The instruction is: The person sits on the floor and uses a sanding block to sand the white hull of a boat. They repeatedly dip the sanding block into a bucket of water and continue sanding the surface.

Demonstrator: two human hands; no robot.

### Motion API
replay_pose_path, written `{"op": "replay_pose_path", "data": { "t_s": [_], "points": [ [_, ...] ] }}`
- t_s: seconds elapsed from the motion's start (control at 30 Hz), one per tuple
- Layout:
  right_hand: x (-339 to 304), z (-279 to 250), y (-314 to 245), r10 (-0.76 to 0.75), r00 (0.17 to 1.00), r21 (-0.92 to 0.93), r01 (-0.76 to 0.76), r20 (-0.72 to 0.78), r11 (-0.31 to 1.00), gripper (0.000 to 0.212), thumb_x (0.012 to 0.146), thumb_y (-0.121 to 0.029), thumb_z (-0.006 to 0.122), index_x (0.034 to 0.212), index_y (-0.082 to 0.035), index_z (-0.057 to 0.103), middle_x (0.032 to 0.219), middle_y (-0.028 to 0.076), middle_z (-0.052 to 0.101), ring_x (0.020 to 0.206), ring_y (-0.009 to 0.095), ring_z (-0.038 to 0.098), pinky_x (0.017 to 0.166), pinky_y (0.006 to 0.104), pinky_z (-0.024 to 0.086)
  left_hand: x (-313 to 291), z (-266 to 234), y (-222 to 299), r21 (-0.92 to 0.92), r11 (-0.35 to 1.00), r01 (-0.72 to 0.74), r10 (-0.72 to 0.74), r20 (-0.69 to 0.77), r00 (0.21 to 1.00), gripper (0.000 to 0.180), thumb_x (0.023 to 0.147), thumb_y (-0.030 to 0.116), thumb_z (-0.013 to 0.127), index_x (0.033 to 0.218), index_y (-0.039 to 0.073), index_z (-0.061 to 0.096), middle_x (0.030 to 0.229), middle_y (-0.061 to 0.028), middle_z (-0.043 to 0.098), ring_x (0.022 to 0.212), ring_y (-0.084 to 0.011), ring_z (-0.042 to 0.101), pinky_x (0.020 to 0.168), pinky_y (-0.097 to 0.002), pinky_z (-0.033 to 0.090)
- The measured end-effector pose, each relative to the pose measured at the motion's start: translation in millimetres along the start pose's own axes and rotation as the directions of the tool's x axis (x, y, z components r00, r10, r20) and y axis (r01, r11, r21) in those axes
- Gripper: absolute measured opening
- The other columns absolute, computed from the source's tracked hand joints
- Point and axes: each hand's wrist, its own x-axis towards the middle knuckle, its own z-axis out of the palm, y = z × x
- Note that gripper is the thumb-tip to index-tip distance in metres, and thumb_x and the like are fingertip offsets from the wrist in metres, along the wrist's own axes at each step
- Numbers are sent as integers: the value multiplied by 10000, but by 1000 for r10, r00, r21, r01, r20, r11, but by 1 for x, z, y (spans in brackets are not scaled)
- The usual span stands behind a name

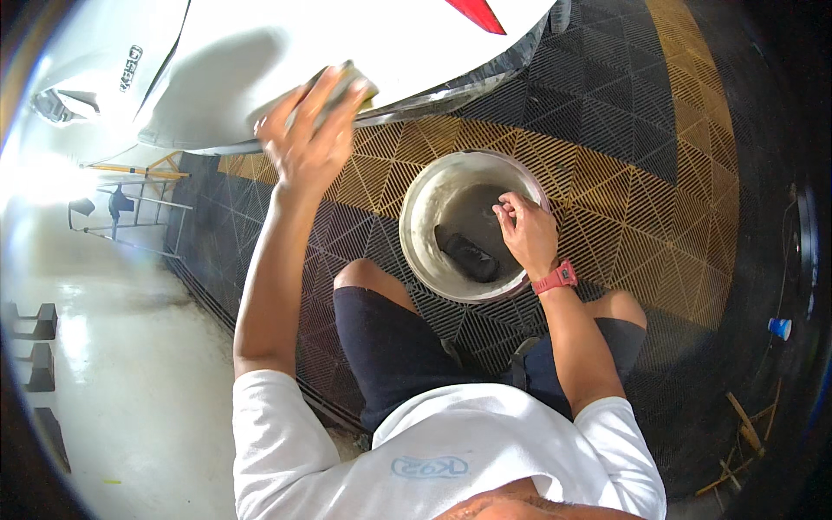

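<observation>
My left hand (308, 130) reaches up to the white car (399, 52), its fingers spread over a sponge (367, 92). Only the sponge's dark and yellowish edge shows past the fingertips, at the lower part of the car's bumper. Slight motion blur softens this hand. Over the right side of a whitish bucket (414, 251) is my right hand (529, 230), its fingers curled together, with nothing visible in them. A red watch sits on that wrist. Murky grey water (472, 208) lies in the bucket, and a dark, rounded block-like thing (471, 257) is in it.
Black and yellow ribbed floor tiles (624, 199) spread around the bucket, which stands between my knees. A metal stand (143, 208) and a bright lamp (52, 178) are at the far left. A blue cup (779, 328) and thin sticks (745, 425) lie at the right.
</observation>
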Motion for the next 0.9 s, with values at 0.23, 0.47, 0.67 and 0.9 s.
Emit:
{"op": "replay_pose_path", "data": {
  "t_s": [0.23, 0.47, 0.67, 0.9],
  "points": [
    [2, -2, 3, -34, 998, -13, 33, -49, 999, 209, 994, -245, 794, 1106, -84, 719, 899, 88, 792, 779, 292, 771, 682, 417, 595, 50, -6, 3, -51, 990, -128, 130, 34, 991, 509, 846, 83, 794, 1289, 333, 825, 1532, 103, 666, 1253, -164, 601, 1053, -342, 462],
    [3, -2, 3, -39, 998, 3, 39, -50, 999, 199, 999, -253, 776, 1107, -99, 710, 858, 83, 780, 774, 325, 760, 686, 449, 590, 98, 2, 41, -70, 984, -166, 176, 202, 963, 384, 944, 161, 738, 1294, 302, 806, 1597, 155, 605, 1258, -147, 619, 1038, -383, 501],
    [0, -1, -3, -38, 999, 31, 38, -22, 999, 193, 1008, -251, 761, 1113, -98, 708, 854, 78, 780, 776, 323, 760, 691, 449, 594, 58, -12, 18, -49, 980, -190, 197, 234, 952, 341, 964, 197, 725, 1290, 267, 794, 1601, 120, 600, 1298, -168, 619, 1074, -386, 501],
    [1, -3, 4, -56, 997, 40, 58, -50, 998, 191, 1010, -254, 755, 1112, -103, 700, 850, 78, 783, 786, 325, 761, 693, 460, 594, 100, -5, 43, -64, 954, -293, 298, 317, 900, 326, 978, 218, 708, 1298, 212, 769, 1609, 80, 590, 1311, -194, 621, 1094, -396, 484]
  ]
}}
